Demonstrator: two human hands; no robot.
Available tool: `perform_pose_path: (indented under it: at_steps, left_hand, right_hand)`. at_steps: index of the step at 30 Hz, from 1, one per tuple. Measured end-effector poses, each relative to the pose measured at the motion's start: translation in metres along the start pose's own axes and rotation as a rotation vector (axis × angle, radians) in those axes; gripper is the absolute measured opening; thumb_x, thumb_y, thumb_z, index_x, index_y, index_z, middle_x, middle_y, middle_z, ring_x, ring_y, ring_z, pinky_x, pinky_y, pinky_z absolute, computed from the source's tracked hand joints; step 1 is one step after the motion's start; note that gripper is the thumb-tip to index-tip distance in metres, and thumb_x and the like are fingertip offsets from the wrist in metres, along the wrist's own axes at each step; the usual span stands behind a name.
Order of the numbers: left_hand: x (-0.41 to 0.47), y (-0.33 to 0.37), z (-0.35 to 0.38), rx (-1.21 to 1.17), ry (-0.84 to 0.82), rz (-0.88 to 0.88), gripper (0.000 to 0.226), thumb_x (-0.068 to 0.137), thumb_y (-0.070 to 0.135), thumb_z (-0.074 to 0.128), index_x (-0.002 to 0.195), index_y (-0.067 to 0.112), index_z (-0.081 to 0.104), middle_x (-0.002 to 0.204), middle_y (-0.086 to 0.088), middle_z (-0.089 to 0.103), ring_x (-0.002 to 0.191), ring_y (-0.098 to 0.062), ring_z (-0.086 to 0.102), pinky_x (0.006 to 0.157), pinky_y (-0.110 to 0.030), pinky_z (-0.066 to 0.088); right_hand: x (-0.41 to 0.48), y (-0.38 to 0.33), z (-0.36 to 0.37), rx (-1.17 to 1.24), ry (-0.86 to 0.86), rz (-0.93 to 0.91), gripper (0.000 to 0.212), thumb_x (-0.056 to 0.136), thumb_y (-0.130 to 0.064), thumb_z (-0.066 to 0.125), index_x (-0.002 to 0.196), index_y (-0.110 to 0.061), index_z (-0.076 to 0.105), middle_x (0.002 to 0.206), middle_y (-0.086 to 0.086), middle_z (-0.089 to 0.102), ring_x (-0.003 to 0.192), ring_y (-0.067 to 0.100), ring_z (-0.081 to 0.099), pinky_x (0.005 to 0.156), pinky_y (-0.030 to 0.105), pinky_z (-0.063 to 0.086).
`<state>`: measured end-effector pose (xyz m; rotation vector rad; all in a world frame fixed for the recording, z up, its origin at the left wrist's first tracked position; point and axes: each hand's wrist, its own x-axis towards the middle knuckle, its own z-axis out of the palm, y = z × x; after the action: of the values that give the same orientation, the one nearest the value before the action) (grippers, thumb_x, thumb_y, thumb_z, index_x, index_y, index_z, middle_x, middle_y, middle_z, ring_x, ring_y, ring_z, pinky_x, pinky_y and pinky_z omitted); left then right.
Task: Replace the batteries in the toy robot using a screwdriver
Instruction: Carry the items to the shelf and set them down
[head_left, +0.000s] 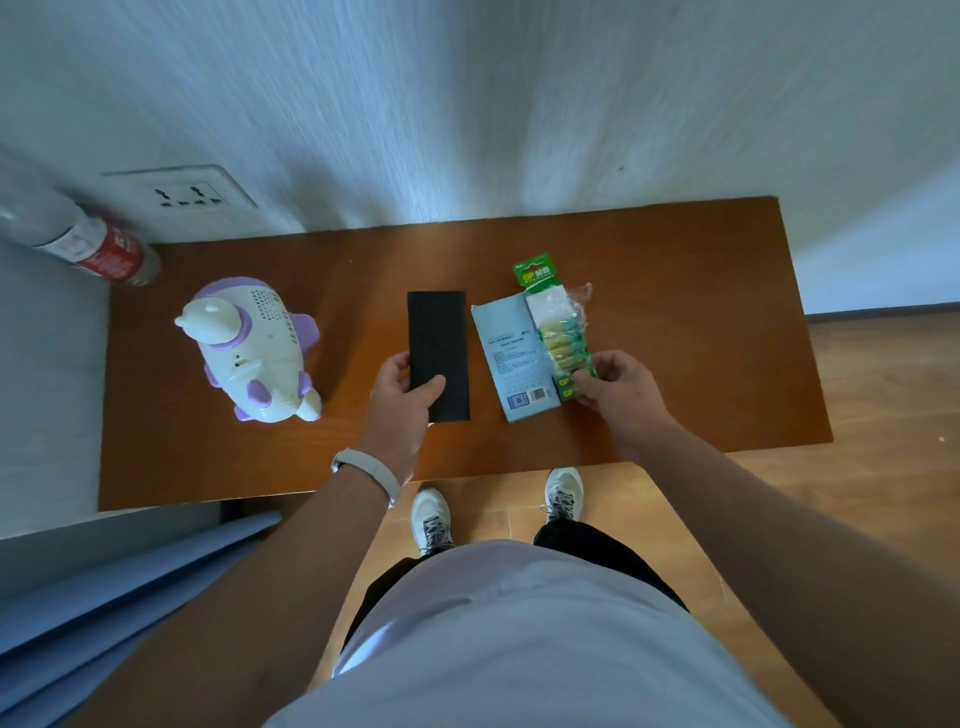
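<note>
Brown wooden table (701, 312), its far edge against a white wall.

Toy robot (254, 348): white and purple, towards the left end of the table, midway between the far and near edges. Neither hand touches it.

Black case (439, 338): flat, oblong, closed, at the middle of the table with its long sides running far to near. The left hand (400, 410) grips its near left corner, thumb pressed on the top face and fingers curled round the left edge. A white wristband (374, 470) sits on that wrist.

Light-blue box (511, 358): flat, just to the right of the case and apart from it, with printed text facing up.

Battery pack (561, 332): green card and clear wrap, lying along the right side of the blue box and partly over it. The right hand (623, 395) pinches its near end between thumb and curled fingers.

Bottle (98, 244): clear, red label, at the far left corner of the table. A wall socket (187, 195) is just above that corner.
</note>
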<state>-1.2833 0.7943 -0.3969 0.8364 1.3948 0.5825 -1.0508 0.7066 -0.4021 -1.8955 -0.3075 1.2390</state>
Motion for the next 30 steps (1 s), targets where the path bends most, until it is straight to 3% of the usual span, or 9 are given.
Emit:
perform_pose_path:
  at_steps: [4, 8, 13, 17, 22, 27, 30]
  left_hand:
    - [-0.002, 0.006, 0.004, 0.009, -0.004, 0.002, 0.027, 0.098, 0.014, 0.062, 0.113, 0.033, 0.053, 0.118, 0.001, 0.068, 0.108, -0.022, 0.068, 0.087, -0.039, 0.062]
    - [-0.003, 0.010, 0.005, 0.011, -0.001, 0.006, 0.030, 0.098, 0.012, 0.062, 0.125, 0.024, 0.052, 0.120, -0.002, 0.067, 0.109, -0.023, 0.068, 0.087, -0.040, 0.062]
    - [-0.009, 0.017, 0.005, 0.014, -0.005, 0.017, 0.027, 0.099, 0.014, 0.061, 0.122, 0.026, 0.053, 0.119, -0.001, 0.067, 0.109, -0.021, 0.068, 0.088, -0.039, 0.061]
    - [-0.012, 0.024, 0.006, 0.007, -0.018, 0.020, 0.029, 0.099, 0.014, 0.061, 0.124, 0.024, 0.052, 0.120, -0.003, 0.067, 0.109, -0.023, 0.068, 0.090, -0.042, 0.061]
    - [-0.019, 0.033, 0.009, -0.004, -0.034, 0.029, 0.030, 0.099, 0.014, 0.061, 0.126, 0.022, 0.052, 0.118, -0.002, 0.067, 0.107, -0.022, 0.069, 0.088, -0.041, 0.061]
    - [-0.028, 0.043, 0.011, -0.051, -0.067, 0.025, 0.029, 0.097, 0.013, 0.064, 0.122, 0.024, 0.054, 0.117, -0.002, 0.069, 0.101, -0.019, 0.072, 0.080, -0.035, 0.062]
    - [-0.036, 0.053, 0.012, -0.098, -0.096, 0.034, 0.030, 0.096, 0.014, 0.066, 0.121, 0.026, 0.055, 0.115, -0.001, 0.070, 0.103, -0.019, 0.072, 0.078, -0.032, 0.062]
  right_hand:
    - [0.009, -0.002, -0.007, -0.038, 0.022, 0.014, 0.016, 0.092, -0.003, 0.067, 0.090, -0.018, 0.059, 0.100, 0.008, 0.065, 0.094, 0.023, 0.067, 0.079, 0.030, 0.057]
    - [0.015, -0.003, -0.009, -0.198, 0.048, 0.012, 0.013, 0.090, -0.013, 0.070, 0.090, -0.020, 0.059, 0.096, 0.003, 0.066, 0.090, 0.021, 0.067, 0.081, 0.038, 0.059]
    - [0.017, -0.004, -0.005, -0.521, 0.129, -0.057, 0.018, 0.089, -0.029, 0.067, 0.101, -0.017, 0.062, 0.089, -0.001, 0.066, 0.071, 0.010, 0.057, 0.053, 0.029, 0.042]
    - [0.018, -0.007, -0.006, -0.631, 0.132, -0.066, 0.021, 0.086, -0.032, 0.068, 0.100, -0.017, 0.061, 0.096, 0.003, 0.065, 0.080, 0.017, 0.062, 0.059, 0.032, 0.048]
    - [0.012, -0.016, -0.008, -0.693, 0.147, -0.108, 0.021, 0.086, -0.035, 0.066, 0.099, -0.020, 0.058, 0.108, 0.004, 0.057, 0.086, 0.017, 0.059, 0.076, 0.040, 0.055]
    - [-0.014, -0.046, 0.005, -0.612, 0.004, -0.230, 0.011, 0.092, -0.032, 0.059, 0.100, -0.025, 0.056, 0.093, -0.003, 0.063, 0.075, 0.012, 0.062, 0.056, 0.029, 0.050]
    - [-0.037, -0.074, 0.021, -0.493, -0.114, -0.286, 0.010, 0.095, -0.038, 0.053, 0.096, -0.027, 0.054, 0.096, -0.008, 0.064, 0.081, 0.012, 0.066, 0.058, 0.025, 0.056]
